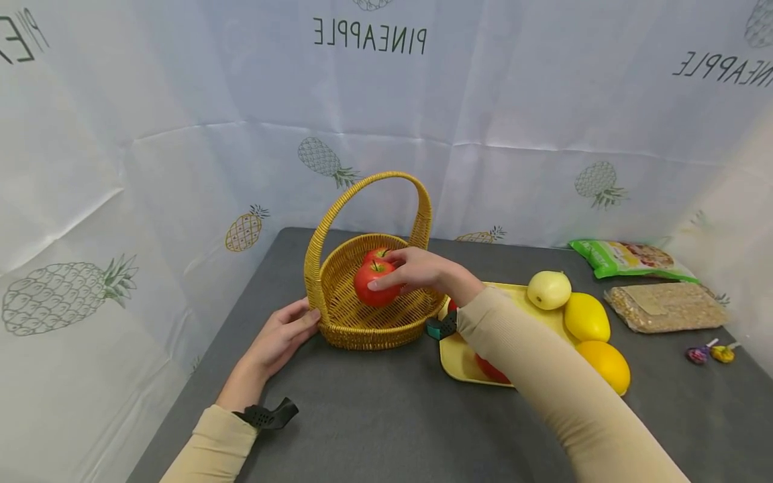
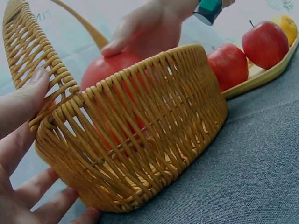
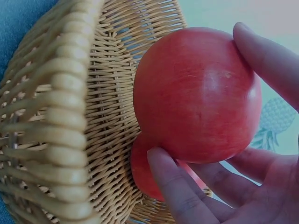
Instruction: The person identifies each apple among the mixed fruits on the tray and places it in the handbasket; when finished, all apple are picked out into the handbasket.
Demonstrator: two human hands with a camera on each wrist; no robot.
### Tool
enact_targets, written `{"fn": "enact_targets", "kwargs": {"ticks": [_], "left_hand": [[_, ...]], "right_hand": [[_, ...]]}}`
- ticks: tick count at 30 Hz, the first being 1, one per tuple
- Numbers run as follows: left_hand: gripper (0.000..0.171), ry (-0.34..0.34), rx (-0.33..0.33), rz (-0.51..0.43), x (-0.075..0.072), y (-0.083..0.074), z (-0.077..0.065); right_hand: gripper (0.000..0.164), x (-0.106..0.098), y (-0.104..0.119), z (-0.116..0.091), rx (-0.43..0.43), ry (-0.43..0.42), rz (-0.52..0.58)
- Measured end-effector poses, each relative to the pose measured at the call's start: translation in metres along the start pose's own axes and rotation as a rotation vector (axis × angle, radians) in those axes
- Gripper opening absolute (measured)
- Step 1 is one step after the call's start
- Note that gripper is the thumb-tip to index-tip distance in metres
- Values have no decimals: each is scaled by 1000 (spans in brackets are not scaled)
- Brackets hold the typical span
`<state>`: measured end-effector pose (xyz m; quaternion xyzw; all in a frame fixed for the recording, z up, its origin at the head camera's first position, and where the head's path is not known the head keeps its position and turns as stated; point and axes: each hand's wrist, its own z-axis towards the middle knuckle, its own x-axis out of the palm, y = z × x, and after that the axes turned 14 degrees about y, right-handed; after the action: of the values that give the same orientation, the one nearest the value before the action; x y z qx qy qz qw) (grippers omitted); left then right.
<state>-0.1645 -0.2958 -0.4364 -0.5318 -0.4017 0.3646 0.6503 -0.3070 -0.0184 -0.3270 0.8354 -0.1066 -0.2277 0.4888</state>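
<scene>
A golden wicker basket (image 1: 368, 339) with a tall arched handle stands on the dark table. My right hand (image 1: 425, 270) holds a red apple (image 3: 196, 93) over the basket's inside, thumb on one side and fingers on the other. Behind and below it, a second red apple (image 3: 145, 170) lies in the basket, partly hidden. At the basket's left end, my left hand (image 1: 280, 339) grips the base of the handle. Its thumb (image 2: 39, 84) lies against the woven handle, while the other fingers spread along the outer wall.
Right of the basket, a yellow tray (image 1: 448, 362) carries red apples (image 2: 265, 44), a pale green fruit (image 1: 549, 290), a yellow fruit (image 1: 587, 317) and an orange (image 1: 606, 365). Farther right lie a green packet (image 1: 634, 260), a bag of grains (image 1: 667, 308) and two lollipops (image 1: 698, 355).
</scene>
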Motion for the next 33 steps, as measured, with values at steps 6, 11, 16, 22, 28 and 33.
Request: {"fn": "enact_targets", "kwargs": {"ticks": [6,11,16,22,28,33], "left_hand": [[54,-2,-8,2,0,0,1],[55,-4,-7,11,0,1,1],[55,-4,-4,10,0,0,0],[53,2,5,2,-1,0,-1],[50,-4,3,-1,-2,0,-1],[51,13,18,-7,-1,1,0]], "right_hand": [[76,1,4,5,12,-10,-7],[75,3,6,8,-5,-3,-11],[68,6,7,12,-28,19,-56],[64,9,10,20,-43,66,-97],[66,9,14,26,-49,99,-140],[66,9,13,27,-58,134,-168]]}}
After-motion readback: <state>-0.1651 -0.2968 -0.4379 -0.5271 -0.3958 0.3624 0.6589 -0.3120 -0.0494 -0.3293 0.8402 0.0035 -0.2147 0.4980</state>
